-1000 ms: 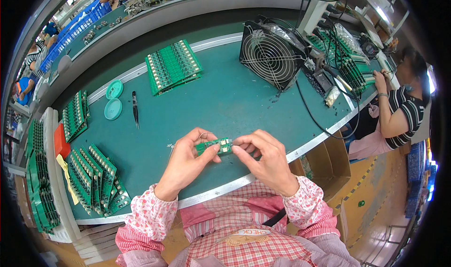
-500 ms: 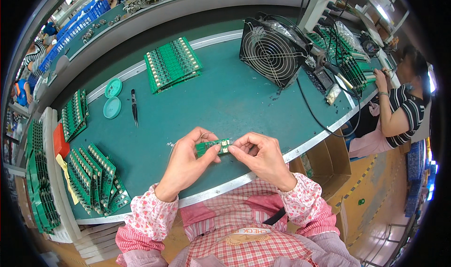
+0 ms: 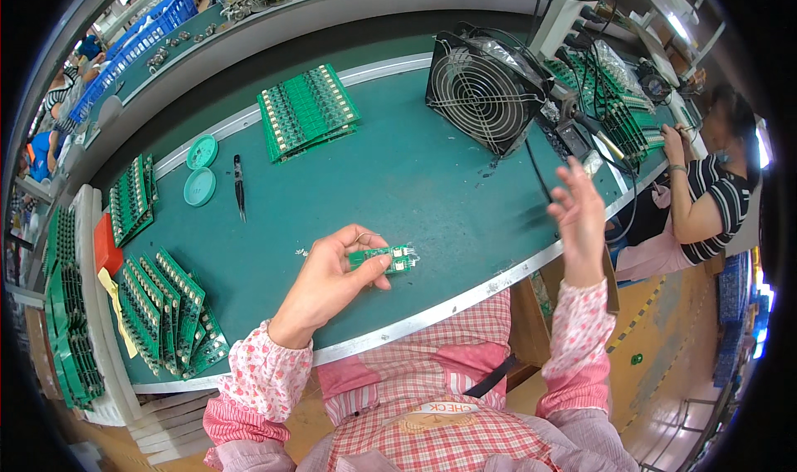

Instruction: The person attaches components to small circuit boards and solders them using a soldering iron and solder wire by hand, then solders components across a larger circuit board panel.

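Between thumb and fingers, my left hand grips a small green circuit board over the front part of the bench. White connectors show along the board's right end, with thin wire leads sticking out past it; the fingers cover its left part. Out to the right, my right hand is raised with its fingers apart and nothing in it. It is nearest to a black cable and the soldering iron, whose tip end rests by the black fan.
Green circuit panels lie stacked at the back, with more panels leaning at the left. Black tweezers lie beside two turquoise round dishes. A cardboard box stands below the front edge. A co-worker sits at the right.
My right hand has let go of the board's right end and moved right and up, its fingers opening. My left hand stays in place with the board.
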